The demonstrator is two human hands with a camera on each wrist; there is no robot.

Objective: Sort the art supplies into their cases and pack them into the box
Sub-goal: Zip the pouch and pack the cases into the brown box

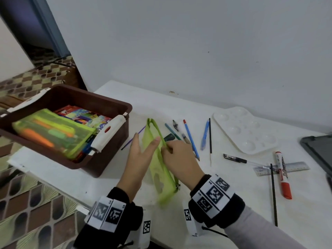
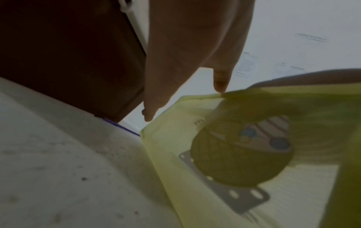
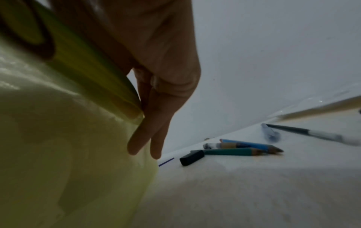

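Right hand [image 1: 179, 159] pinches the green pouch's [image 1: 161, 169] zipper edge, left hand [image 1: 139, 157] spread flat against it, brown box [image 1: 100, 105] beside them.

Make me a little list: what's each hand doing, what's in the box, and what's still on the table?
left hand: open, fingers straight against the green pouch
right hand: pinches the pouch's zipper edge
box: holds a filled pouch and colourful packs
table: pencils, pens, palette, ruler, red marker
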